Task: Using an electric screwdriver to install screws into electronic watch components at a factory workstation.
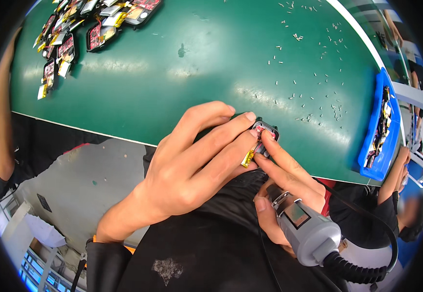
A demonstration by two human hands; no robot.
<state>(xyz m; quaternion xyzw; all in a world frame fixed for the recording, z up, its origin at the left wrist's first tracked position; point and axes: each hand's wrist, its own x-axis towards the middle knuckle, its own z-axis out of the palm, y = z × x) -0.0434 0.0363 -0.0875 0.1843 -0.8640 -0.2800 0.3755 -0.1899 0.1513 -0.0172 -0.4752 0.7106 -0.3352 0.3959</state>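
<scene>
At the table's near edge, a small black device casing (272, 129) lies open-side up, a red circuit board and a battery pouch with yellow tape (248, 158) showing. My left hand (187, 165) grips the casing, its fingers reaching over from the left and partly hiding it. A grey corded electric screwdriver (313, 233) rests in my right hand (289, 187), held by the thumb and lower fingers, its tip hidden. The index and middle fingers of that hand stretch to the casing and touch its board and lower edge.
Several similar open casings with batteries (65, 48) are heaped at the far left of the green table (172, 73). Small screws (318, 104) lie scattered on the right. A blue bin (379, 131) of parts stands at the right edge. Other people's arms (2, 121) show at both sides.
</scene>
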